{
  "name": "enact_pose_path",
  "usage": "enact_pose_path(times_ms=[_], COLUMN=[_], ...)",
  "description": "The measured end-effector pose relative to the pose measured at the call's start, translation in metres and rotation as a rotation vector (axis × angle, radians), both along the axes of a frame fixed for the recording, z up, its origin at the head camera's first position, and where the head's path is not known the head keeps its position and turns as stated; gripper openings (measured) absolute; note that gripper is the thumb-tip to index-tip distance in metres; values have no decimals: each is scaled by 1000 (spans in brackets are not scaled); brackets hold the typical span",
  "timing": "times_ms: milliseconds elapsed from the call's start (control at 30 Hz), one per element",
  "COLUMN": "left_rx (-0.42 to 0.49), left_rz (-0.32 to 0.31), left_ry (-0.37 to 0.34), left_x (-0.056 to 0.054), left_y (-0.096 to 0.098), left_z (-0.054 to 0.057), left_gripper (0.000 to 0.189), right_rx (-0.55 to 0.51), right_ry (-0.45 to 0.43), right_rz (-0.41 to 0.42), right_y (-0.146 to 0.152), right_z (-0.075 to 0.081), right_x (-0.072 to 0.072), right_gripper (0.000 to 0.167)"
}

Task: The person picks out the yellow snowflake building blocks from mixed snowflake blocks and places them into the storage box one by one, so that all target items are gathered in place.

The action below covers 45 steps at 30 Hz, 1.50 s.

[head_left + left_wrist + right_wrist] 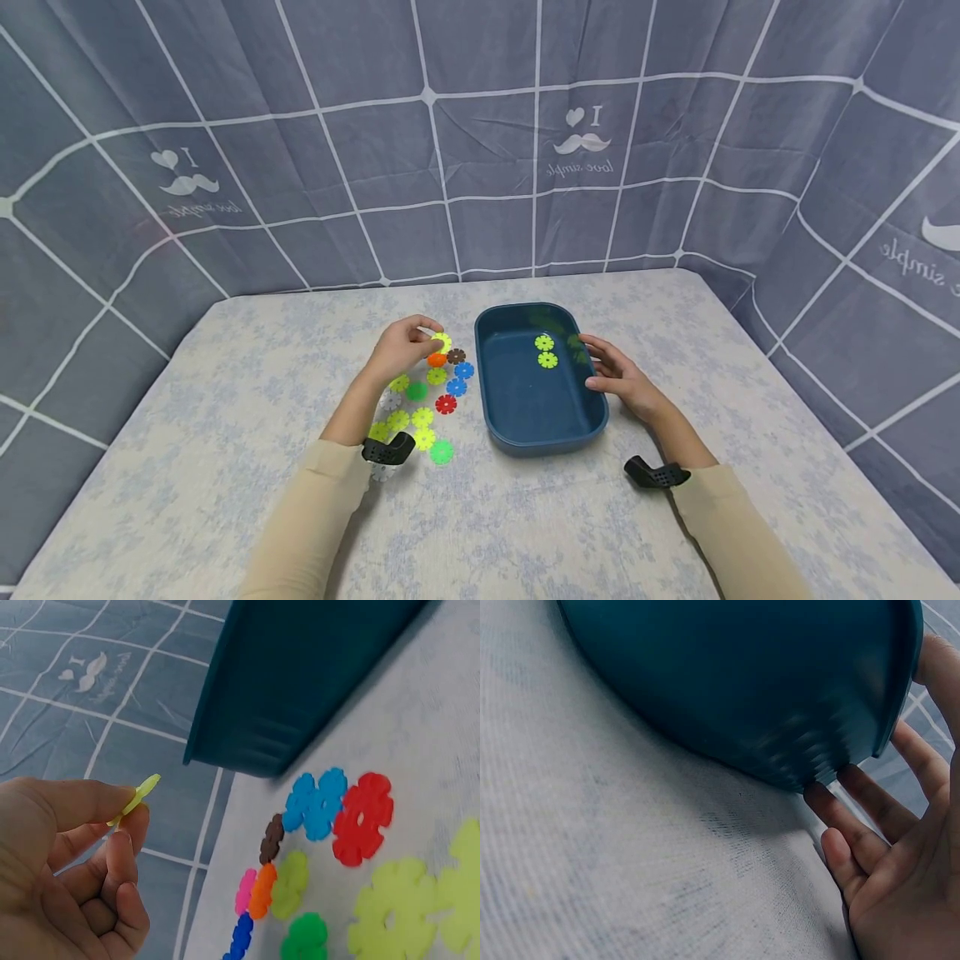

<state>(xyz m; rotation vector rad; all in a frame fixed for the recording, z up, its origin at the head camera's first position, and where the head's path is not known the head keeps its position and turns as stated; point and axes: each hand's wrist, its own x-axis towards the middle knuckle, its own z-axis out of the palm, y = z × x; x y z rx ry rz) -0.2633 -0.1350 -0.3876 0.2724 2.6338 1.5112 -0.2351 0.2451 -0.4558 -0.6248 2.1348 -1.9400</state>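
Observation:
My left hand (pixel 405 346) pinches a yellow-green notched plastic disc (pixel 136 799) between thumb and fingertips, raised above the table left of a dark blue bin (pixel 542 447). Below that hand lies a loose group of similar discs, including a brown disc (pixel 456 356), an orange disc (pixel 437 360), a red disc (pixel 446 404) and a blue disc (pixel 457 387). Two yellow-green discs, one of them a lower disc (pixel 547 360), lie inside the bin. At the bin's right side, my right hand (pixel 624 379) touches the rim and outer wall with loosely extended fingers.
A pale table covered in a faint blue pattern (pixel 517 525) bears everything. Behind it hangs a grey-blue curtain with white grid lines (pixel 487 150). More discs lie near the left forearm, including a green disc (pixel 442 452); the forearm partly hides others.

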Motion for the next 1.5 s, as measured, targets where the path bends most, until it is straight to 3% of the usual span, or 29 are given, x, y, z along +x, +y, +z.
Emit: enact_pose_path(times_ms=[367, 700, 1033, 1500], left_rx=[41, 108, 110, 69], left_rz=[-67, -127, -132, -161], left_ry=[33, 13, 19, 87], left_x=[0, 2, 0, -3], left_y=[22, 41, 55, 77], left_z=[14, 16, 19, 20], left_gripper=[22, 23, 22, 22], right_rx=[-2, 13, 11, 16], right_ry=[-2, -2, 4, 14], right_rz=[0, -10, -2, -4], right_y=[1, -1, 0, 0], right_z=[-2, -1, -1, 0], right_x=[-1, 0, 0, 0], right_gripper=[73, 72, 72, 72])
